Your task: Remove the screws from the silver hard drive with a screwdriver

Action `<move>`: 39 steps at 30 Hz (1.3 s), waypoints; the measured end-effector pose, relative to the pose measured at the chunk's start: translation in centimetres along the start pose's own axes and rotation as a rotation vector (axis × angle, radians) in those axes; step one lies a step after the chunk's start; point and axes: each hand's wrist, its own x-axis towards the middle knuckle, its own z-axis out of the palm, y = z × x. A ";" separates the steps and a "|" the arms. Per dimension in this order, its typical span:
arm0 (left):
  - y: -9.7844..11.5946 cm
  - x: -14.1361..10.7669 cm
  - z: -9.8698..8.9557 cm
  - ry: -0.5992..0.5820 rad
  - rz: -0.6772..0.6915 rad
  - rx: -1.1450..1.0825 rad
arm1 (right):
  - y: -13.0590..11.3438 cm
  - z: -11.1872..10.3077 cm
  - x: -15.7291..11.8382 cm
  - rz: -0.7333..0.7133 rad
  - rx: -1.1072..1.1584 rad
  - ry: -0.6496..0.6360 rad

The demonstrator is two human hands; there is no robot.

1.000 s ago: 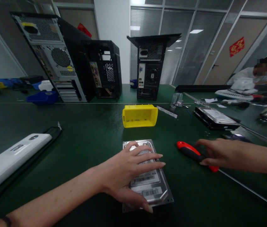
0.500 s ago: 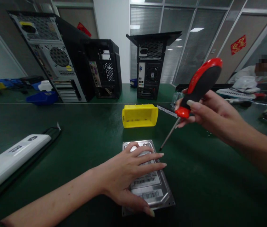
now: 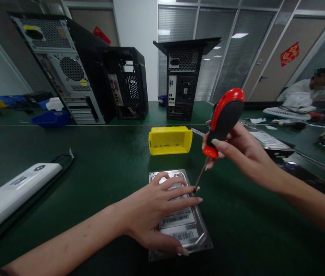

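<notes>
A silver hard drive (image 3: 202,234) with printed labels lies flat on the green table (image 3: 102,153). My left hand (image 3: 156,207) rests across its top, fingers spread, the thumb by the near edge. Between the thumb and fingers of my right hand (image 3: 237,149) is a red and black screwdriver (image 3: 225,115). The screwdriver slants down to the left, and its tip is at the drive's right edge, between two fingertips of my left hand. Whether the tip sits in a screw cannot be made out.
Beyond the drive stands a yellow bin (image 3: 170,142) with small bits inside. Computer cases (image 3: 182,80) line the back. A white power strip (image 3: 18,195) with a black cable lies left. Another drive (image 3: 271,141) is at right, and a person (image 3: 306,88) sits far right.
My right hand has moved left and down with the screwdriver, bringing its tip from beside the drive onto its right edge. My left hand has stayed in place.
</notes>
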 end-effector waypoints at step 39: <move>-0.2 0.1 0.2 0.038 0.022 -0.019 | 0.6 1.0 -0.4 -0.015 0.337 -0.038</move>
